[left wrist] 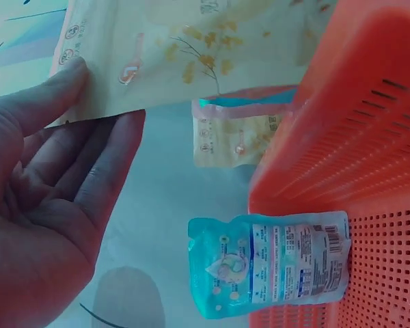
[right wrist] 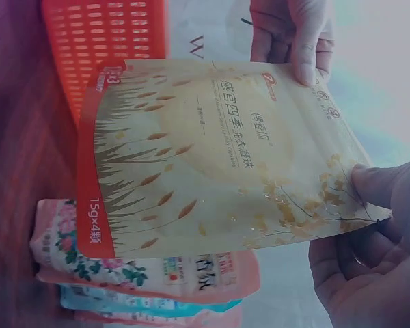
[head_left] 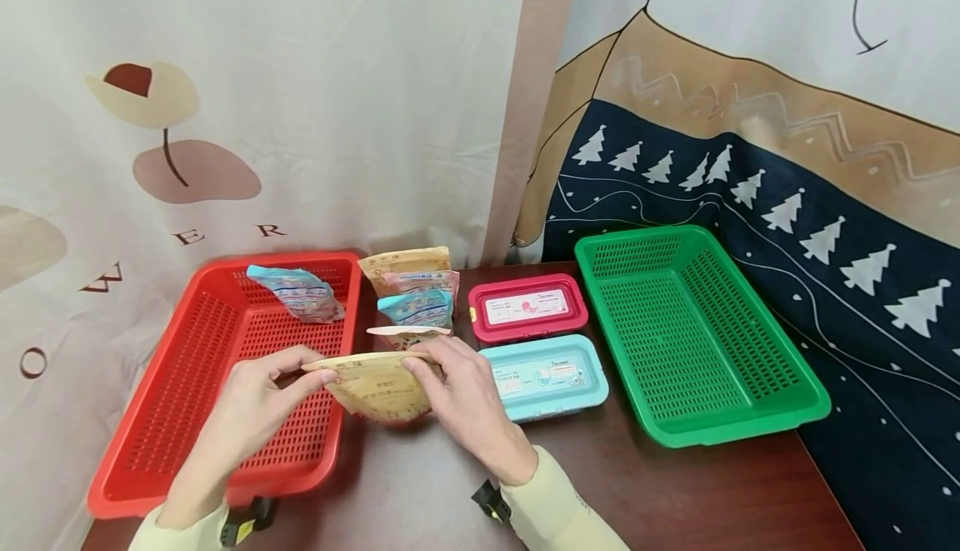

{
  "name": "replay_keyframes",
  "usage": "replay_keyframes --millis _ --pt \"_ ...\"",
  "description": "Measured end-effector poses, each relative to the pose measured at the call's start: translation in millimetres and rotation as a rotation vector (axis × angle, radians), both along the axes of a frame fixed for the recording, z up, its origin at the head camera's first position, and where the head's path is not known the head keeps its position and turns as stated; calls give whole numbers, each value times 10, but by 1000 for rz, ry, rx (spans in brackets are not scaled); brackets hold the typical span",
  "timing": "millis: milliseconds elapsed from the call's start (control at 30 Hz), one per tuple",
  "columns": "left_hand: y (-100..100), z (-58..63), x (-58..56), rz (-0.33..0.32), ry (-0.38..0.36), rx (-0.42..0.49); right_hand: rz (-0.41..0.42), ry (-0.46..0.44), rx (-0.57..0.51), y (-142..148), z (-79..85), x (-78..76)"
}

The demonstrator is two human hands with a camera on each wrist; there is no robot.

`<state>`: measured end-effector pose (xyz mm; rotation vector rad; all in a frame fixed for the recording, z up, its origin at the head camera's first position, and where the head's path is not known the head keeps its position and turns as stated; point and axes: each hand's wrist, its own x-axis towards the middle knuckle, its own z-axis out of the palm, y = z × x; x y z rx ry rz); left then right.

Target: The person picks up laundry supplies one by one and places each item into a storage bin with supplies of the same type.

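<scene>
The left hand (head_left: pixel 258 393) pinches one end of the yellow laundry-capsule pouch's (head_left: pixel 382 388) top edge between thumb and fingers, and the right hand (head_left: pixel 468 393) pinches the other end the same way. The pouch hangs upright in front of a row of pouches (head_left: pixel 416 309), beside the right rim of the red basket (head_left: pixel 187 393). Seen from the head, its front is foreshortened and the print hard to read, and I cannot tell whether its base touches the table (head_left: pixel 675 493); the left wrist view cuts off its upper part, while in the right wrist view the thumbs cover bits of its upper edge. It hides the bottom of the front pouch in the row, whose members overlap one another. The right hand covers one corner of the light blue box (head_left: pixel 547 380), just behind which sits a red box (head_left: pixel 528 308). A blue pouch (head_left: pixel 300 294) leans inside the red basket's far end. Only a narrow gap divides that basket from the row; the green basket (head_left: pixel 675 343) stands close beside both boxes, its near right corner by the table's edge. The broadest strip of visible tabletop lies along the person's side, right of the right sleeve (head_left: pixel 562 509), which the frame cuts off.
</scene>
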<state>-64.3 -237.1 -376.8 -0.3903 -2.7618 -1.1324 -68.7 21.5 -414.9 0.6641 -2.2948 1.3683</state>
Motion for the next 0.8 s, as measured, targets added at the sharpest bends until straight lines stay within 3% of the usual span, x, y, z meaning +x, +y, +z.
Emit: replay_keyframes --millis 167,567,800 --pt "-44 26 29 36 31 36 26 10 -5 -30 131 -34" --pt "-102 230 84 108 144 213 71 102 12 -122 475 -146" --pt "-189 285 48 178 204 241 99 115 14 -235 590 -201"
